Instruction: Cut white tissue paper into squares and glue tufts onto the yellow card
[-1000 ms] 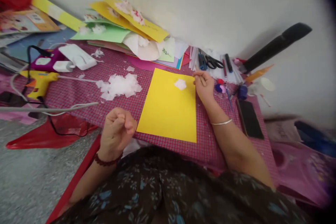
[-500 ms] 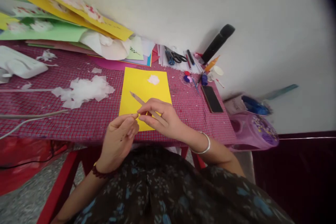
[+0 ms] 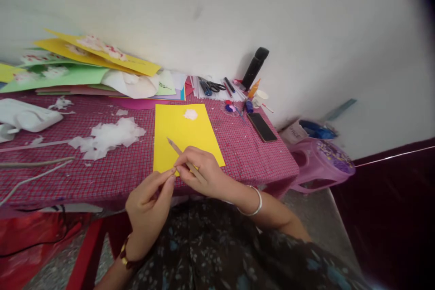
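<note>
Over the lower edge of a yellow sheet of paper (image 3: pixel 183 129), my two hands meet at the fingertips. Thumb and index finger of my left hand (image 3: pixel 149 206) are pinched together; whatever lies between them is too small to make out. My right hand (image 3: pixel 207 174) is closed, its fingertips touching those of the left. A pale, pencil-like stick (image 3: pixel 175 146) is tucked through its fingers, the pointed greyish tip aimed up and left over the paper. Near the top of the sheet lies a small whitish-pink tissue piece (image 3: pixel 190 114). Left of the paper is a heap of white tissue pieces (image 3: pixel 113 136).
A glue gun-like white device (image 3: pixel 30 115) lies at left beside cords. Coloured cards (image 3: pixel 68 77) are stacked against the wall. Scissors (image 3: pixel 215 86), pens, a black bottle-like object (image 3: pixel 255 68) and a phone (image 3: pixel 262 127) are at right. A pink plastic stool (image 3: pixel 311 163) stands beyond the table.
The camera view has shifted, so the back of the table sits lower. My left hand has turned, its thumb and index finger now straighter; the right still holds the stick.
</note>
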`<act>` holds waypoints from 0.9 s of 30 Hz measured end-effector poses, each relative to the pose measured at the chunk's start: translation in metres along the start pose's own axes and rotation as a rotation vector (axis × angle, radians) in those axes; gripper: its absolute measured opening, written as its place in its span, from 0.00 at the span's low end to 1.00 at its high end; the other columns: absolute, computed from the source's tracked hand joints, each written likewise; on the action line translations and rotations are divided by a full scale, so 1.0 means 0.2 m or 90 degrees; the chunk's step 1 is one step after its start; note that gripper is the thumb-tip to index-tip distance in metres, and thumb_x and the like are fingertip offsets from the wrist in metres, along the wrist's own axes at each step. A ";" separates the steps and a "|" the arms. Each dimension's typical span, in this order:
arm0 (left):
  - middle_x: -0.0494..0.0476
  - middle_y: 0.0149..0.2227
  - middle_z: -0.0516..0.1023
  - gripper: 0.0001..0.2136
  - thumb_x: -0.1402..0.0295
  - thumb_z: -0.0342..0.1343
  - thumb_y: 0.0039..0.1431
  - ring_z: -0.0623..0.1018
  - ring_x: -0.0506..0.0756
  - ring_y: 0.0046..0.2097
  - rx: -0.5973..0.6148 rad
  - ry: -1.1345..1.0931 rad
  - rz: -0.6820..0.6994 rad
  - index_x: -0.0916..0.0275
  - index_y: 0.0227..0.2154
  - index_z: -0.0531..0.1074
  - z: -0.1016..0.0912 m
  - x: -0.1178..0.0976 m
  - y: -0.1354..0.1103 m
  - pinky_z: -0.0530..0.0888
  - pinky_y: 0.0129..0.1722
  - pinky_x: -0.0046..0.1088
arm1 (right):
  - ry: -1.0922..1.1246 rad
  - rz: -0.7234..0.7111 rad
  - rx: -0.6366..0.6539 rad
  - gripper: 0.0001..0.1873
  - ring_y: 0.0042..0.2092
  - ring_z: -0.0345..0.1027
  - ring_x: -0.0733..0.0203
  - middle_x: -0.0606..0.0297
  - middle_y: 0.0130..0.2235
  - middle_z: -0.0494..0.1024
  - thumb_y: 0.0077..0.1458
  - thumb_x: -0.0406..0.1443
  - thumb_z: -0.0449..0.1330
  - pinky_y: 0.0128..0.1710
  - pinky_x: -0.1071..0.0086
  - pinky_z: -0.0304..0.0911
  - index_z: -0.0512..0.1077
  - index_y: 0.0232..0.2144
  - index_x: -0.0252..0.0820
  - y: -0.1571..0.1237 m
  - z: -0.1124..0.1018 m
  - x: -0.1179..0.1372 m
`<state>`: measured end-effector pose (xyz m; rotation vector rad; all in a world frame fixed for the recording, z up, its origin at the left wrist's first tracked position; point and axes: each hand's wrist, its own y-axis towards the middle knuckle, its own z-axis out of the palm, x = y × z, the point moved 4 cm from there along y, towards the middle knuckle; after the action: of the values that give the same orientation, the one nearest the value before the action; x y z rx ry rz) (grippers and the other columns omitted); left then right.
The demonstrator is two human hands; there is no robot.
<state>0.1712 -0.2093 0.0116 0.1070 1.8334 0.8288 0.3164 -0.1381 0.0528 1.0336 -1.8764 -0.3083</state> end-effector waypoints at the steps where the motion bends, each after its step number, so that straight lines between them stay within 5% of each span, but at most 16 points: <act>1: 0.51 0.30 0.82 0.12 0.78 0.64 0.58 0.76 0.49 0.28 -0.007 0.011 0.036 0.56 0.40 0.86 0.00 -0.01 0.00 0.71 0.27 0.23 | -0.012 -0.009 -0.017 0.06 0.33 0.67 0.62 0.67 0.31 0.72 0.63 0.31 0.55 0.34 0.68 0.63 0.69 0.33 0.43 0.00 0.01 0.01; 3: 0.51 0.31 0.83 0.13 0.78 0.63 0.57 0.75 0.49 0.27 -0.023 -0.002 0.040 0.56 0.42 0.85 0.00 -0.02 -0.01 0.71 0.27 0.23 | -0.027 -0.008 -0.041 0.06 0.33 0.66 0.62 0.67 0.30 0.71 0.63 0.32 0.54 0.34 0.68 0.63 0.67 0.32 0.44 0.00 0.02 0.01; 8: 0.48 0.24 0.76 0.13 0.73 0.63 0.60 0.72 0.50 0.24 -0.045 -0.249 -0.158 0.53 0.46 0.83 0.05 0.00 -0.04 0.70 0.26 0.26 | 0.027 0.064 -0.079 0.05 0.31 0.65 0.62 0.68 0.31 0.71 0.63 0.36 0.54 0.34 0.67 0.63 0.65 0.33 0.45 -0.01 0.02 -0.02; 11: 0.44 0.23 0.74 0.17 0.73 0.63 0.60 0.70 0.50 0.24 -0.140 -0.354 -0.142 0.49 0.50 0.80 0.01 -0.03 -0.02 0.71 0.29 0.28 | 0.031 0.107 -0.105 0.06 0.32 0.65 0.61 0.68 0.30 0.71 0.63 0.38 0.54 0.35 0.67 0.63 0.65 0.33 0.45 -0.01 -0.03 -0.08; 17: 0.45 0.25 0.74 0.08 0.72 0.66 0.58 0.71 0.51 0.26 -0.261 -0.333 -0.205 0.55 0.32 0.72 -0.05 0.04 0.05 0.69 0.30 0.29 | -0.116 0.172 -0.117 0.11 0.31 0.65 0.61 0.69 0.29 0.69 0.66 0.42 0.51 0.34 0.67 0.61 0.64 0.32 0.46 -0.03 -0.27 -0.30; 21: 0.47 0.23 0.73 0.03 0.68 0.63 0.62 0.70 0.50 0.25 -0.204 -0.267 -0.179 0.59 0.32 0.75 -0.07 0.05 0.13 0.67 0.26 0.25 | -0.332 0.230 -0.070 0.13 0.29 0.63 0.59 0.68 0.26 0.68 0.64 0.42 0.50 0.32 0.67 0.58 0.63 0.27 0.47 -0.08 -0.44 -0.46; 27: 0.51 0.27 0.76 0.09 0.66 0.53 0.67 0.74 0.51 0.29 0.086 -0.072 0.000 0.61 0.32 0.76 -0.07 -0.02 0.46 0.69 0.32 0.27 | -0.376 0.177 0.052 0.10 0.32 0.70 0.48 0.55 0.31 0.76 0.61 0.40 0.56 0.32 0.58 0.63 0.69 0.27 0.46 -0.12 -0.54 -0.74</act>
<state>0.1328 -0.1489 0.0716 0.2344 1.7812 0.6850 0.4468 -0.0182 0.0056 0.7646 -2.5504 -0.4043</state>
